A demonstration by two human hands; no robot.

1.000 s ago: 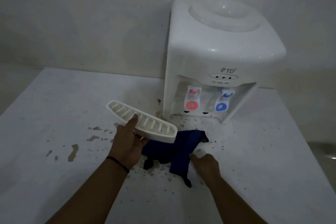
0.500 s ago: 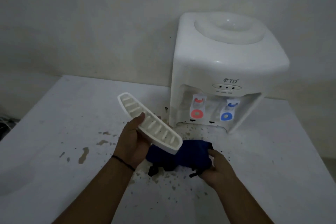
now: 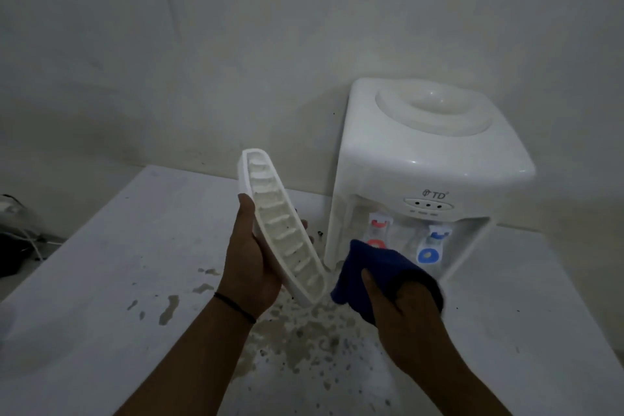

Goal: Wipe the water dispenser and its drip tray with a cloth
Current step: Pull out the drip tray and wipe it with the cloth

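From my end the left hand (image 3: 251, 262) grips the drip tray (image 3: 280, 233) tilted up off the table beside the dispenser (image 3: 422, 159), right hand (image 3: 410, 317) clutching the blue cloth (image 3: 374, 263), so hard wiping could twist it loose.

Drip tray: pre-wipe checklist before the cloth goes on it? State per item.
1. Drip tray gripped by the left hand: ok, thumb on one long edge, fingertips on the other.
2. Blue cloth in the right hand: ok, bunched and off the table.
3. Tray's ribbed inner face turned toward the cloth: ok, it faces the camera, tilted steeply.
4. Cloth touching the tray: not ok, a gap shows beside the tray's lower end.
5. Tray clear of the water dispenser: ok, held apart to its left.
6. Table below is clean: not ok, wet splotches and dark specks under the hands.
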